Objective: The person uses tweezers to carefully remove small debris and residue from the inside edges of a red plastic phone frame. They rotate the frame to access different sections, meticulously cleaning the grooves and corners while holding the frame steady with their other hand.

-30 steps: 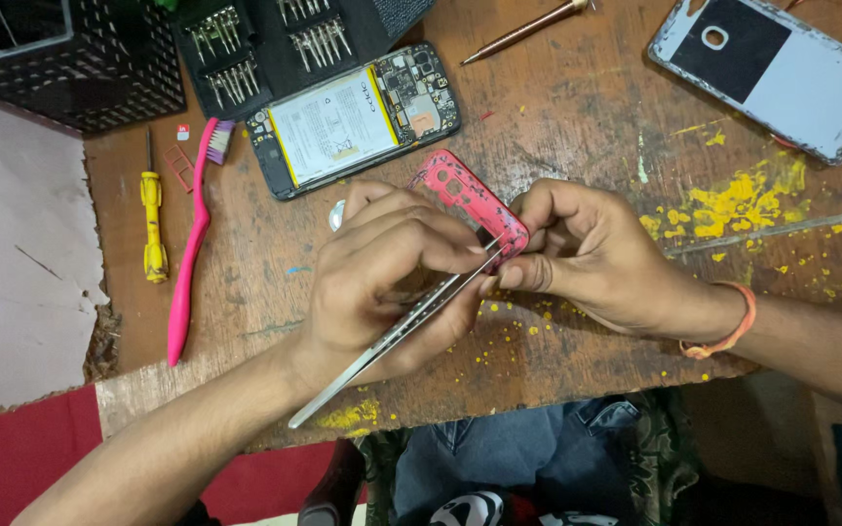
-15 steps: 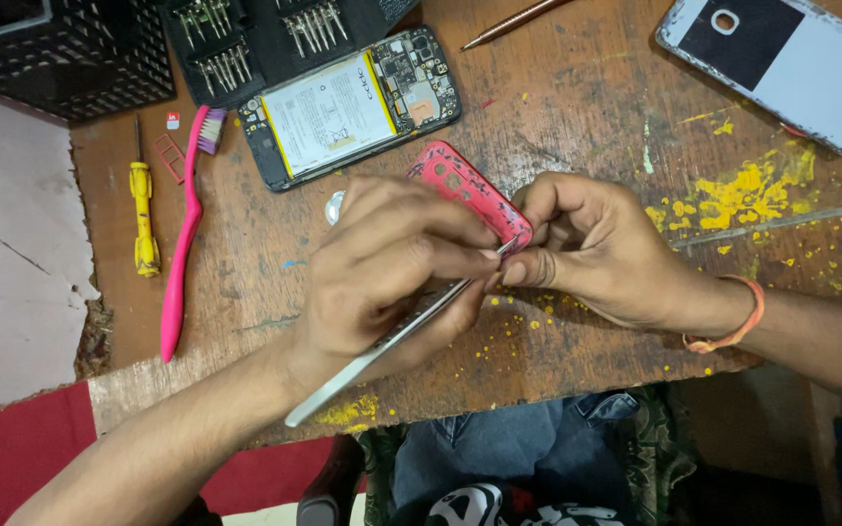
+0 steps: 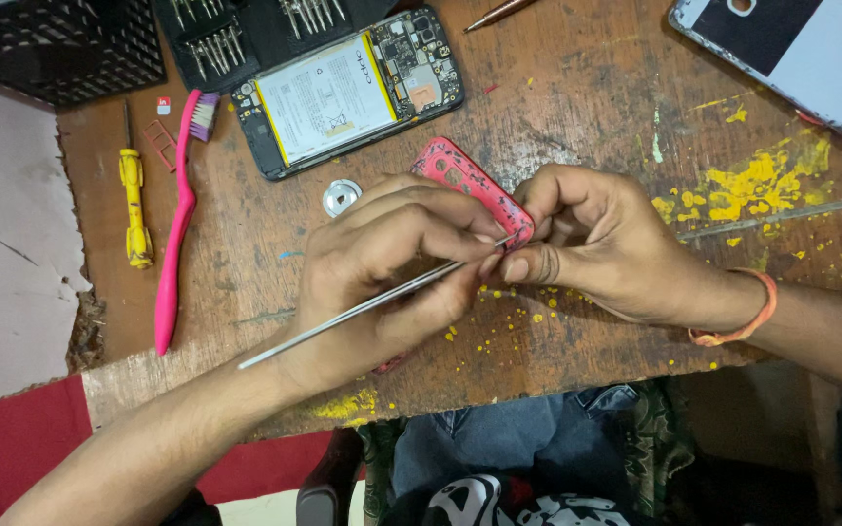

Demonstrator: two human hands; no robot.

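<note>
Pink phone frame piece, narrow, speckled, with cut-outs at its upper end; lies slanted above the middle of the desk, lower end pinched between both hands. Metal tweezers, long, thin, silver; tip meets the frame's lower end, shaft running down-left across the left palm. Left hand: fingers closed around the tweezers, forefinger and thumb near the tip. Right hand: fingers curled shut on the frame's lower end, thumb pressed against the left thumb; orange band on the wrist. Small round silver disc, flat on the desk just left of the frame. Opened phone, back removed, white battery and circuit board showing; lies above the hands. Pink toothbrush, bristles uppermost, left of the hands. Yellow-handled screwdriver, just left of the toothbrush. Screwdriver bit case, black, open, at the top edge, touching the opened phone. Black mesh basket, top left corner. Second phone, light back facing up, top right. Desk surface is worn brown wood with yellow paint flecks, thickest right of the hands.
</note>
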